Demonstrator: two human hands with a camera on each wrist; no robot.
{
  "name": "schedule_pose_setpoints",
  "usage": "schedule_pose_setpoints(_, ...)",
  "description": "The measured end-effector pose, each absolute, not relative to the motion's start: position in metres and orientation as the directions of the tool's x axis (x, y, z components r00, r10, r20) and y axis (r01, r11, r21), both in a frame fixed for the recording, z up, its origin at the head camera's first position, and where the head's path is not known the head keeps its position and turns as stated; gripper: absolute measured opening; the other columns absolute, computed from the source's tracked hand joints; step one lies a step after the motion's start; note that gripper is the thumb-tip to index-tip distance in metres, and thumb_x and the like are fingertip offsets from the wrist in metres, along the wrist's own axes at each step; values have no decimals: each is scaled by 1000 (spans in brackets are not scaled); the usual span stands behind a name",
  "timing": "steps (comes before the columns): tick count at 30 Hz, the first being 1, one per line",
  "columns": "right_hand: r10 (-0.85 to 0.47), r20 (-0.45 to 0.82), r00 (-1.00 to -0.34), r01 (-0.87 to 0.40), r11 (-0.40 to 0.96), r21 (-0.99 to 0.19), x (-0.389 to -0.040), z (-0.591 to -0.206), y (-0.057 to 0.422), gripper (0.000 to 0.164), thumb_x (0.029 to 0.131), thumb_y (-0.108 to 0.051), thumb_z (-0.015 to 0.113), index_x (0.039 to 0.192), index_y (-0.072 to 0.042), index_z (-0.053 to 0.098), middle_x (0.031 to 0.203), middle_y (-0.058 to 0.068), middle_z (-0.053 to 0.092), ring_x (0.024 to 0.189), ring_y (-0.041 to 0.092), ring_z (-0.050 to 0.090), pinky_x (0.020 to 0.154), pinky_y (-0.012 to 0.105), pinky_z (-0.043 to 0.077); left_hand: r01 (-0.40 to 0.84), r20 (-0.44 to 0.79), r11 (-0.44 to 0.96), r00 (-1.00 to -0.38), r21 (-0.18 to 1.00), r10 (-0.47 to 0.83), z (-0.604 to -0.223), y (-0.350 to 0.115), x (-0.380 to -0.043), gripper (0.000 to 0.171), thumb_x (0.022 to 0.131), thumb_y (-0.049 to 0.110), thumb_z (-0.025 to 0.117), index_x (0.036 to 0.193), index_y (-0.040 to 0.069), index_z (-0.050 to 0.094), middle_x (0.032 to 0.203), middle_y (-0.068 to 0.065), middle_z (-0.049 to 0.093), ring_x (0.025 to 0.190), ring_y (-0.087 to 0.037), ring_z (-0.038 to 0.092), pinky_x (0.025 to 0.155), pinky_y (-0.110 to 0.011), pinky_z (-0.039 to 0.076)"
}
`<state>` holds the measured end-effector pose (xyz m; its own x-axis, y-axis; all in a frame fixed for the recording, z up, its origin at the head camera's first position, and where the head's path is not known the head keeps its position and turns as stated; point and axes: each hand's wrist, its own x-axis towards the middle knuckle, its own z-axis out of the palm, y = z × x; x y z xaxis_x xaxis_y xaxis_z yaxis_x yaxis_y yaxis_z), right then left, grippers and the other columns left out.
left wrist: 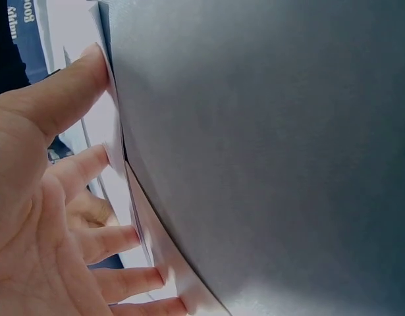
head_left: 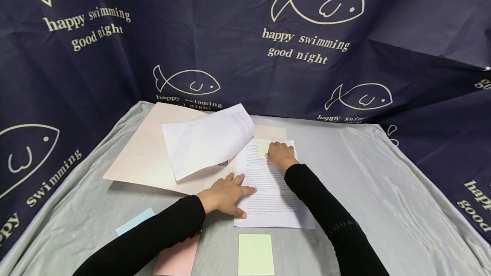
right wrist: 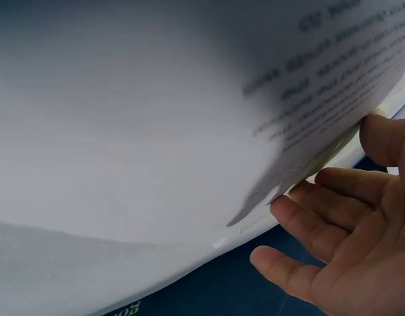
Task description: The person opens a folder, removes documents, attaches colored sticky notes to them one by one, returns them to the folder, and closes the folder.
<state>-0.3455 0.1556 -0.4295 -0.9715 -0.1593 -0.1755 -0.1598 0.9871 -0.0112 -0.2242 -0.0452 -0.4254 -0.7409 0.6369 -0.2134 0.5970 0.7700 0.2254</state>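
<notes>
A printed sheet (head_left: 270, 201) lies in the middle of the table, with a pale green sticky note (head_left: 263, 148) near its top. My right hand (head_left: 281, 156) presses on that note, fingertips and thumb at its right part, covering some of it. In the right wrist view, the fingers (right wrist: 314, 230) are slightly bent against the paper. My left hand (head_left: 227, 194) rests with spread fingers on the sheet's left edge and the pale pink folder beside it. Other white pages (head_left: 207, 142) are turned over to the left, curling up above the folder (head_left: 132, 156).
Near the front lie a light green sticky pad (head_left: 255, 254), a pink pad (head_left: 178, 257) partly under my left sleeve, and a light blue one (head_left: 135, 220). A grey cloth (head_left: 353, 173) covers the table. Dark blue fabric with fish prints (head_left: 238, 24) hangs behind and at the sides.
</notes>
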Motion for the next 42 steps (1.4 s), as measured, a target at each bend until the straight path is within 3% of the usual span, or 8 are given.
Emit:
schedule_pose_setpoints(10, -102, -221, -970, -104, 995, -3, -349, -427, 158, 55, 94, -39, 52, 129, 3, 46, 127, 19, 49, 117, 39, 43, 95, 61, 27, 595, -220, 766, -735, 244, 641, -425, -44, -225, 72, 72, 51, 74, 136, 34, 48, 146, -17, 29, 129, -44, 26, 94, -56, 33)
schedule_pose_setpoints(20, -133, -214, -968, -139, 990, 13, -354, -427, 159, 55, 93, -40, 54, 135, -6, 42, 130, 17, 47, 118, 38, 41, 92, 64, 27, 598, -222, 765, -733, 240, 643, -424, -46, -227, 72, 71, 51, 74, 136, 33, 48, 146, -17, 29, 129, -46, 26, 93, -57, 33)
schedule_pose_setpoints(26, -342, -218, -914, -331, 940, -88, -359, -428, 157, 66, 92, -17, 56, 149, -13, 23, 151, 11, 23, 135, 34, 21, 99, 63, 18, 601, -221, 760, -729, 245, 648, -425, -47, -226, 73, 71, 51, 74, 137, 33, 48, 146, -17, 28, 129, -44, 26, 93, -57, 33)
schedule_pose_setpoints(30, -468, -244, -849, -440, 883, -165, -359, -432, 154, 71, 88, 0, 57, 149, -14, 23, 151, 6, 22, 137, 26, 19, 103, 55, 18, 607, -223, 756, -723, 244, 653, -426, -46, -225, 73, 71, 52, 74, 137, 33, 48, 146, -17, 28, 129, -42, 27, 93, -56, 34)
schedule_pose_setpoints(42, -428, -232, -874, -410, 904, -124, -358, -432, 152, 78, 84, 1, 61, 149, -14, 22, 148, 7, 30, 133, 26, 27, 104, 51, 19, 608, -215, 759, -729, 231, 649, -426, -46, -226, 73, 71, 53, 73, 137, 34, 47, 146, -16, 29, 128, -41, 28, 92, -54, 35)
